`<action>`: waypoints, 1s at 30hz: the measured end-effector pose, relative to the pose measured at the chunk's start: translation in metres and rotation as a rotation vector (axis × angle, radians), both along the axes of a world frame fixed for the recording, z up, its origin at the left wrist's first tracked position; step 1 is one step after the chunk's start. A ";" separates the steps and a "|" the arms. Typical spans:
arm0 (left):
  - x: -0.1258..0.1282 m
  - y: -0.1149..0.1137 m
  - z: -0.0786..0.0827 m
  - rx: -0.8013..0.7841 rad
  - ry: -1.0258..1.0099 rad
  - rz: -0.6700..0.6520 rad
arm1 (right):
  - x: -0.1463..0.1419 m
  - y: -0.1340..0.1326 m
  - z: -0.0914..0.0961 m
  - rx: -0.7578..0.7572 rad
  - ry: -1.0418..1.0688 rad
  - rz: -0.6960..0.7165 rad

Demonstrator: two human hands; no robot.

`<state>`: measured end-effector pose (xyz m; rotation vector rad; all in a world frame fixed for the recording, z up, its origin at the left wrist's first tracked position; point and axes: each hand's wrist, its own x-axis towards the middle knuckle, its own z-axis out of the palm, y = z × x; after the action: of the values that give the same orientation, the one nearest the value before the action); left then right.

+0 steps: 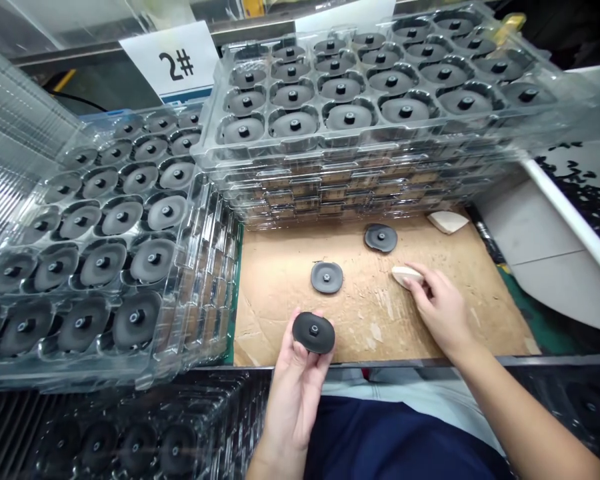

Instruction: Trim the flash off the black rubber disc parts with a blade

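My left hand [295, 393] is palm up at the front edge of the cardboard sheet [375, 327], holding a dark grey rubbery disc [313, 333] with a central stud. My right hand [443, 310] grips a cream-white pad [407, 275] with its fingertips, just over the cardboard's right side. Two similar discs lie flat on the cardboard: one [327, 277] between my hands and another [381, 238] farther back. A second white pad [448, 221] rests at the back right corner of the sheet.
Stacked clear plastic trays [330, 143] with discs in their pockets stand behind the cardboard, and another stack [200, 220] rises to its left. More trays [130, 440] sit low at front left. A "2#" sign [175, 63] stands at the back. A white-edged bin [575, 200] lies right.
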<state>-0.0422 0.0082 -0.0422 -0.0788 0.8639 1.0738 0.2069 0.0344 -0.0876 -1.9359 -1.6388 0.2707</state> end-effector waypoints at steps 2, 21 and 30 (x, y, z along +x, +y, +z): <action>0.002 -0.001 0.003 0.002 0.004 -0.012 | -0.007 0.000 0.011 -0.029 0.045 0.025; 0.031 -0.002 0.028 0.150 0.230 -0.133 | -0.093 -0.024 0.124 -0.012 0.534 0.594; 0.027 -0.003 0.042 0.178 0.193 -0.195 | -0.087 -0.031 0.127 0.137 0.542 0.634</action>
<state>-0.0155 0.0050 -0.0001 0.2575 0.9241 0.9801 0.1195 0.0037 0.0394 -1.0583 -1.7700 0.8241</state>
